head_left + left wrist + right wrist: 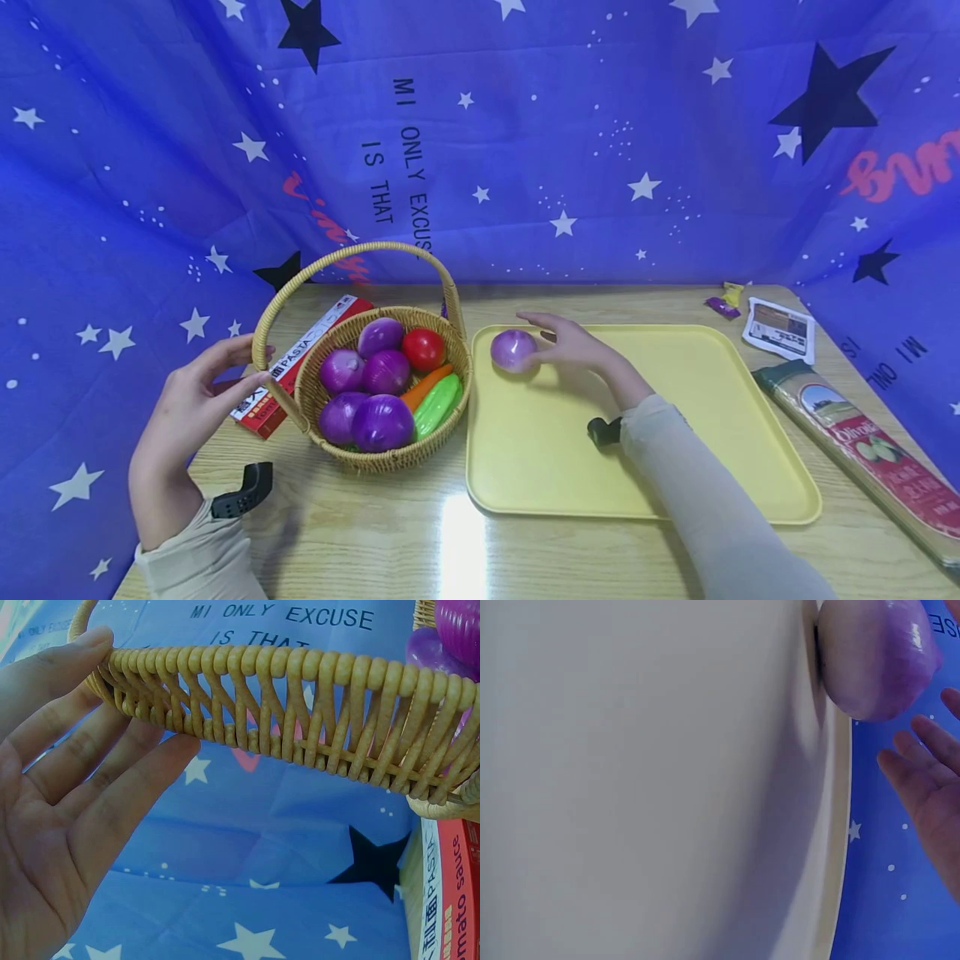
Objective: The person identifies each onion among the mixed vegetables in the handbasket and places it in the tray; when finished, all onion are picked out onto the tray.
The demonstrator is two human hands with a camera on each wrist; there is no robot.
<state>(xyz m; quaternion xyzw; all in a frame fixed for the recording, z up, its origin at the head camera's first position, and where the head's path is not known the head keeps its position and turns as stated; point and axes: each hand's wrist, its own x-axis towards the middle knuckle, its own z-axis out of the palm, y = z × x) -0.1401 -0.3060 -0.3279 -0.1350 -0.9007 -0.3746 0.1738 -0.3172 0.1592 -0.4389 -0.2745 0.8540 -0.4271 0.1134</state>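
Observation:
My left hand (187, 400) holds the side of the tall woven handle (262, 697) of a wicker basket (390, 462), its thumb and fingers at either edge. Inside the basket lie several purple onions (384, 423), a red tomato (423, 349), an orange carrot (426, 387) and a light green vegetable (438, 406). Another purple onion (513, 351) sits in the far left corner of a yellow tray (697, 467). Beside this onion, my right hand (573, 346) has its fingers loosely extended. In the right wrist view, a gap shows between the fingertips (896, 761) and the onion (877, 660).
A red pasta box (262, 417) lies behind and left of the basket. Right of the tray are a long olive-labelled package (862, 442), a white packet (780, 328) and small wrapped sweets (724, 302). A blue starry cloth (525, 150) hangs around the wooden table (360, 533).

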